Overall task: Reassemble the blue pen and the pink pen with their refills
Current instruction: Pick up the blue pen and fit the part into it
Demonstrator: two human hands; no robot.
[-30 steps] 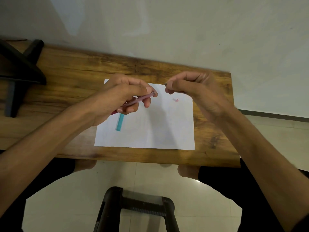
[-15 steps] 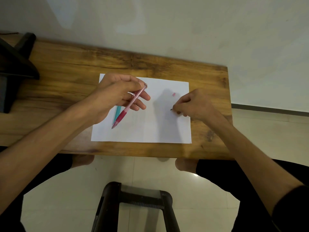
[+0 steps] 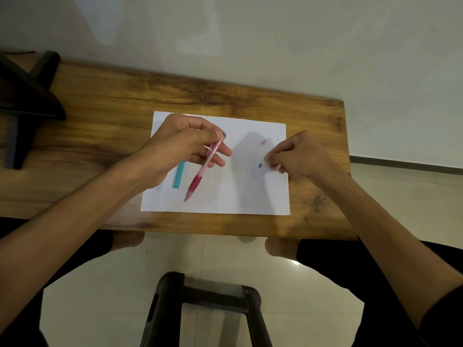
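Note:
My left hand point(image 3: 183, 149) holds the pink pen point(image 3: 204, 169) by its upper end, tip pointing down toward me over a white sheet of paper point(image 3: 225, 196). The pen has a red grip. A blue pen part point(image 3: 179, 174) lies on the paper, partly hidden under my left hand. My right hand point(image 3: 298, 155) rests on the right side of the paper with fingertips pinched together; I cannot tell what they pinch. A small dark piece point(image 3: 260, 165) lies on the paper just left of those fingertips. A small pink piece point(image 3: 263, 142) lies further back.
The paper lies on a wooden bench point(image 3: 100, 116) against a pale wall. A black stand point(image 3: 22, 96) sits on the bench's left end. A black stool point(image 3: 208, 309) is on the tiled floor below, between my knees.
My right hand dropped from beside the left hand down onto the paper's right side, and the small dark piece now lies free. My left hand swung the pink pen's tip toward me.

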